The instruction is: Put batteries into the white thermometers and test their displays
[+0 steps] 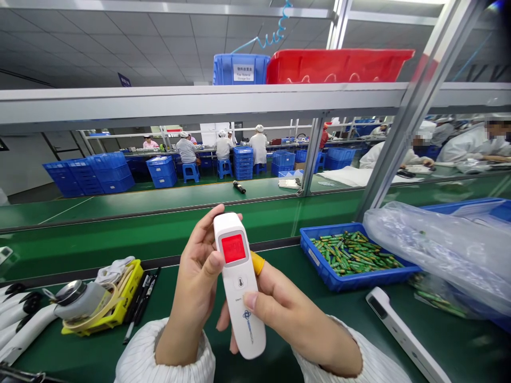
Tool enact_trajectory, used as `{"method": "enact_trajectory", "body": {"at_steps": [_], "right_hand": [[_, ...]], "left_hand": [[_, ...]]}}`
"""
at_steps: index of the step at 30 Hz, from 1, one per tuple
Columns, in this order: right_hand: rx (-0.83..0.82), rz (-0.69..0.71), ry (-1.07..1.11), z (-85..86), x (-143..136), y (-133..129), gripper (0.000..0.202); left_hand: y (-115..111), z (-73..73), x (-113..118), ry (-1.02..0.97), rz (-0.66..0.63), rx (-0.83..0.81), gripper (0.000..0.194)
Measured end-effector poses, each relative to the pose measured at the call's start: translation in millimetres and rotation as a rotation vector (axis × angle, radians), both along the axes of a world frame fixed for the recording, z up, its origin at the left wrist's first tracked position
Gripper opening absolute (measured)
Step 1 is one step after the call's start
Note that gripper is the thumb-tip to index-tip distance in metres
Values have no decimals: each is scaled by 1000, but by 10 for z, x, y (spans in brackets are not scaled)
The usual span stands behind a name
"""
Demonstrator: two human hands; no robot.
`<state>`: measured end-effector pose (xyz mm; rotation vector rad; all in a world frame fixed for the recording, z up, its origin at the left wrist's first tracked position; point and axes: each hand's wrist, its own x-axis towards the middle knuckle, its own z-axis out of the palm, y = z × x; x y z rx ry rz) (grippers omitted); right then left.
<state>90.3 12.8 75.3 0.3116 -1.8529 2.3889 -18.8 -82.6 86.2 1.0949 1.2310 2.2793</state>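
Note:
A white infrared thermometer (251, 338) is held upright before me, its small screen (233, 248) lit red. My left hand (202, 266) grips its upper left side, with the thumb beside the screen. Around the lower body my right hand (275, 311) is closed, its thumb pressed on the front below the thermometer-symbol button. A yellow finger cot (257, 263) covers one right fingertip. Some fingers of both hands are hidden behind the device. A second white thermometer (403, 330) lies on the green bench to the right.
A blue tray (319, 268) of green battery-like cylinders sits right, near plastic bags (423, 255). Left are a yellow basket (133, 287) with a bottle, black pens (146, 300) and white devices (27, 324). A shelf (159, 103) crosses overhead. People in white work beyond.

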Motion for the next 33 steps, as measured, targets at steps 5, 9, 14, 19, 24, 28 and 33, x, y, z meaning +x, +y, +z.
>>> {"method": "enact_trajectory", "body": {"at_steps": [5,9,14,19,24,28,33], "right_hand": [[-38,-10,-15,26,-19,-26,38],[-36,-44,-26,18,-52,-43,34],[-39,-31,-23,16,-66,-34,34],[48,-29,-64,57,-31,29,35],[175,27,-118,100,5,130,41],[283,-122,-153,112,9,218,33],[242,-302,-46,102,-6,266,38]], "left_hand": [[11,-2,-4,-2,0,2,69],[13,-12,-1,6,-1,-2,67],[-1,-10,-11,4,-3,-6,67],[17,-18,-7,6,44,58,65],[41,-35,-4,8,99,104,71],[3,-24,-37,86,182,81,59],[-55,18,-26,187,2,-166,86]]}}
